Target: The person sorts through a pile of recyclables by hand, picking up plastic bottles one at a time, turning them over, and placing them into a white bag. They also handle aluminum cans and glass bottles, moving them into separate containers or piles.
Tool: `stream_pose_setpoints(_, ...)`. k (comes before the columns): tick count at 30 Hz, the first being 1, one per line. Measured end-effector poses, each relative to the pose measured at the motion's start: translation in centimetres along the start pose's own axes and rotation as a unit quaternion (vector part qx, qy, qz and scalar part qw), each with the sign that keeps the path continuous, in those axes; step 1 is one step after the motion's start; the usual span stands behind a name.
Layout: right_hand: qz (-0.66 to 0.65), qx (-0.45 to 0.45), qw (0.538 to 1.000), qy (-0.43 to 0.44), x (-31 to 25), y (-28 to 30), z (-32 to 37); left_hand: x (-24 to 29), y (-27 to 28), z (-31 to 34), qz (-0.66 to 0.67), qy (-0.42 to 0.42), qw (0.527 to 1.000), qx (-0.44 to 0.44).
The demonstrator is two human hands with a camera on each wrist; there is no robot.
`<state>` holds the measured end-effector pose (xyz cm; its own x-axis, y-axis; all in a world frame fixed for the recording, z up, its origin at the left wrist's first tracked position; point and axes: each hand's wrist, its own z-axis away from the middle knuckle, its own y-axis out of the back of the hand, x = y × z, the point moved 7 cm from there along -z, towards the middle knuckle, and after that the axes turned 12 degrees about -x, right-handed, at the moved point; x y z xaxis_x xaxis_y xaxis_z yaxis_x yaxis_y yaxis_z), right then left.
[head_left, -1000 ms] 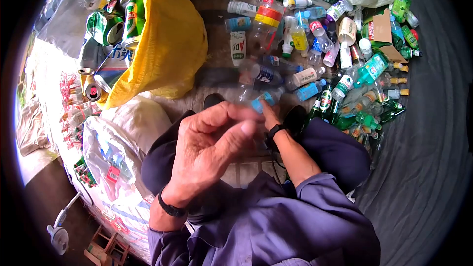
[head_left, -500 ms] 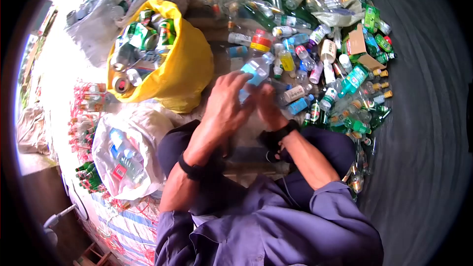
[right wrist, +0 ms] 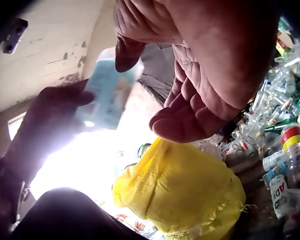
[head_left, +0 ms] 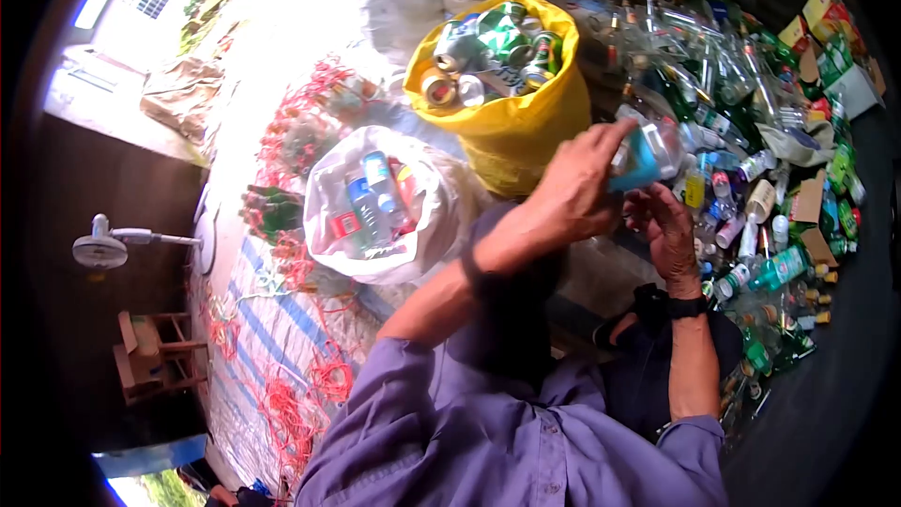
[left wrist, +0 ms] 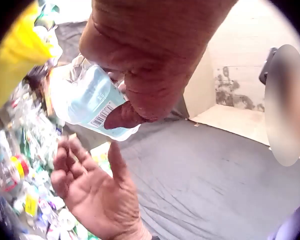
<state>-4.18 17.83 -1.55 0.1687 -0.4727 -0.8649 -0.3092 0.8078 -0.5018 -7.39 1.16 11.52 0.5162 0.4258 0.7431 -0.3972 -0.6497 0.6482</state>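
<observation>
Holding a bottle [head_left: 648,158] near the yellow bag [head_left: 530,143].
The left hand [head_left: 574,190] is pinching it with thumb and fingers; the right hand [head_left: 670,237] is hovering, loosely open.

Wearer's upper garment: purple-blue shirt [head_left: 469,455], matte woven cloth with many creases, a vertical front placket [head_left: 549,460] with small round buttons [head_left: 552,430] in much the same tone; left sleeve [head_left: 399,380] and right sleeve [head_left: 696,441] both end near the elbow, forearms bare below. Each wrist carries a black band, the left band [head_left: 477,270] narrow in outline and the right band [head_left: 688,307] broader-looking; lower garment is dark trousers [head_left: 511,329], near-black, fine detail lost in shadow.
</observation>
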Motion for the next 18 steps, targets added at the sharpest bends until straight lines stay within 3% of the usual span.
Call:
stream_pose_setpoints(2, -0.015, 0.017, 1.0, -0.015, 0.8, 0.9, 0.4, 0.1, 4.3, 3.2, 0.001, -0.05, 0.996, 0.078)
stream_pose_setpoints(4, -0.024, 0.06, 0.997, -0.048, 1.1, 1.8, 1.2, -3.9, 7.6, 7.3, -0.004, 0.011, 0.988, 0.152)
stream_pose_setpoints(5, -0.033, 0.063, 0.996, -0.05, 0.9, 1.6, 1.4, -3.2, 10.1, 9.5, -0.045, 0.042, 0.985, 0.159)
stream_pose_setpoints(7, -0.027, 0.062, 0.996, -0.057, 1.1, 2.0, 1.7, -5.9, 12.8, 14.2, 0.016, 0.128, 0.975, 0.183)
stream_pose_setpoints(9, -0.017, 0.065, 0.995, -0.067, 1.3, 2.1, 2.0, -9.6, 14.8, 19.2, -0.13, 0.243, 0.948, 0.162)
stream_pose_setpoints(10, -0.018, 0.065, 0.995, -0.068, 1.5, 2.0, 2.0, -10.9, 14.9, 21.2, -0.159, 0.264, 0.94, 0.148)
stream_pose_setpoints(11, -0.011, 0.066, 0.995, -0.076, 1.7, 1.9, 2.1, -12.7, 14.7, 23.5, -0.22, 0.226, 0.938, 0.142)
stream_pose_setpoints(12, -0.004, 0.067, 0.994, -0.084, 1.9, 1.8, 2.1, -15.2, 14.2, 25.8, -0.198, 0.288, 0.931, 0.105)
stream_pose_setpoints(14, 0.005, 0.067, 0.994, -0.089, 2.4, 1.6, 1.9, -19.7, 12.4, 29.8, -0.31, 0.305, 0.901, 0.005)
stream_pose_setpoints(16, 0.014, 0.066, 0.993, -0.094, 2.8, 1.5, 1.8, -22.3, 10.8, 32.9, -0.34, 0.357, 0.87, -0.016)
stream_pose_setpoints(18, 0.04, 0.072, 0.991, -0.102, 2.9, 1.6, 1.8, -22.6, 10.7, 32.9, -0.281, 0.35, 0.893, 0.004)
